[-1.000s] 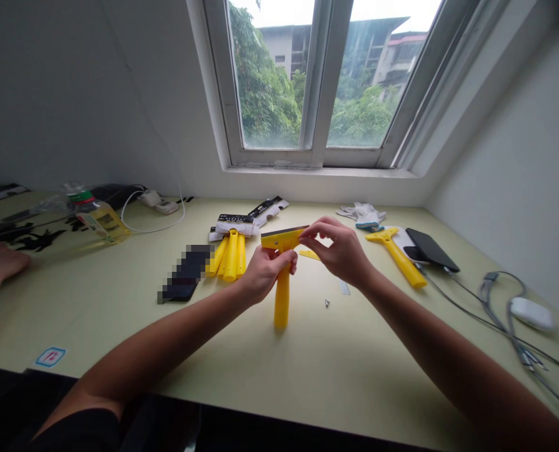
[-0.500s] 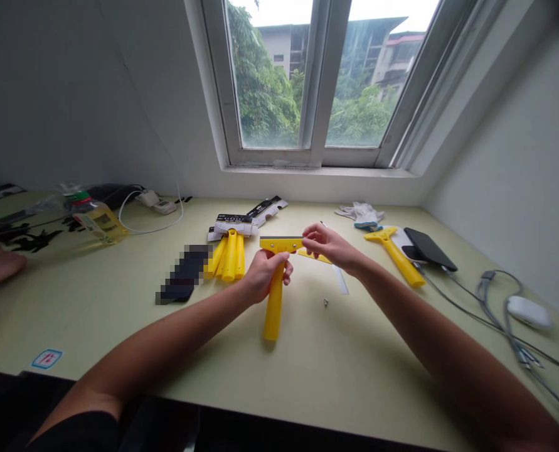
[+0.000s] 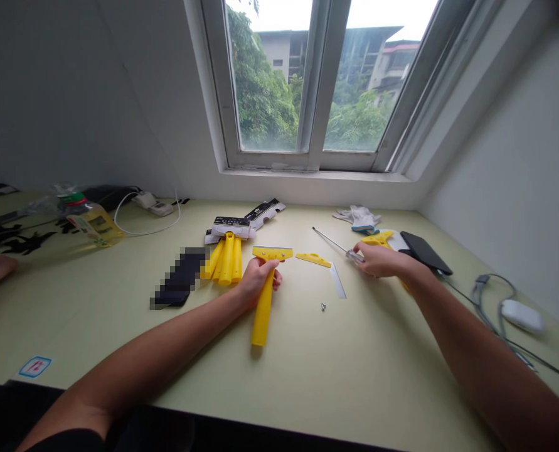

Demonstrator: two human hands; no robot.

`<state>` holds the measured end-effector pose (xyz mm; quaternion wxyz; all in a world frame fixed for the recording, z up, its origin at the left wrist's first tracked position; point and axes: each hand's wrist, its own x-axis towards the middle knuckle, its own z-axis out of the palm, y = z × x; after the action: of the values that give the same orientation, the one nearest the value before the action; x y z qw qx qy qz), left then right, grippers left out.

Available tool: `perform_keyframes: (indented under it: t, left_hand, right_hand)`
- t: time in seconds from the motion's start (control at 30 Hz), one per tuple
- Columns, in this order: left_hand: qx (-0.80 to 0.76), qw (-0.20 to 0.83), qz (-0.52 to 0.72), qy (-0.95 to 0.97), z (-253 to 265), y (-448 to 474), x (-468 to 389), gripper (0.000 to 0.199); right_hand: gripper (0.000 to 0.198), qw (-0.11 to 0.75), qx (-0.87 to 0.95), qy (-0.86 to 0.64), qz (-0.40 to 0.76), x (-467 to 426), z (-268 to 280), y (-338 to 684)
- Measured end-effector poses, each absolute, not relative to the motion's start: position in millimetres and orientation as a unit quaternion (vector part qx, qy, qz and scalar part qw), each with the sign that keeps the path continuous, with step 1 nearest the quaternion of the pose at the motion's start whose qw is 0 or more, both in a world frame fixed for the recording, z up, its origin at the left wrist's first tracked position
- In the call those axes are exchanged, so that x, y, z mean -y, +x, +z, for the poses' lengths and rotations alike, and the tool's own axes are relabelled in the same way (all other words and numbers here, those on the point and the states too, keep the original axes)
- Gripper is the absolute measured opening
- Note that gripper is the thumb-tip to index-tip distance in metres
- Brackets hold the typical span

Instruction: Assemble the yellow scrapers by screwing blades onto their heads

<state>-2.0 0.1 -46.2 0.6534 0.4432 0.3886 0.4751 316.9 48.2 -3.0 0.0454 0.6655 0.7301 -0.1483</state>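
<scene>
The left hand [image 3: 255, 282] keeps its fingers clamped on the scraper [image 3: 262, 314] while the right hand [image 3: 379, 259], shifted rightward of it, clamps its own on the screwdriver [image 3: 352, 254], making the tool available.

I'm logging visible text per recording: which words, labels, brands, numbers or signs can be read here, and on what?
"1" plus an unclear second digit: red, on the blue-bordered sticker, lower left.
Too small to read: print on the black-and-white cardboard packaging.
Too blurred: label on the green-capped bottle.
None legible: yellow scraper, screwdriver.
</scene>
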Motion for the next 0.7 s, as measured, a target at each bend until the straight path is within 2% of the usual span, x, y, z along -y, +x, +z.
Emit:
perform_keyframes:
  t: [0.17,0.3,0.37,0.47,0.7]
  left_hand:
    - [-0.387,0.654,0.490,0.428,-45.9,-2.4,0.6,0.027]
    - [-0.388,0.662,0.486,0.419,-47.6,-2.5,-0.9,0.025]
    - [-0.390,0.664,0.482,0.418,-47.9,-2.1,-1.4,0.024]
    - [-0.392,0.665,0.478,0.420,-47.8,-1.6,-1.5,0.023]
    - [-0.405,0.664,0.462,0.427,-47.5,-1.2,-0.6,0.019]
  right_hand:
    - [0.035,-0.203,-0.726,0.656,-0.022,-31.5,43.2,314.4]
    - [0.036,-0.428,-0.687,0.585,-0.056,-8.7,74.0,307.0]
    - [0.028,-0.500,-0.666,0.546,-0.091,1.0,80.6,299.0]
    - [0.019,-0.540,-0.659,0.511,-0.113,12.1,84.2,284.3]
    - [0.015,-0.535,-0.701,0.456,-0.123,18.1,82.0,269.5]
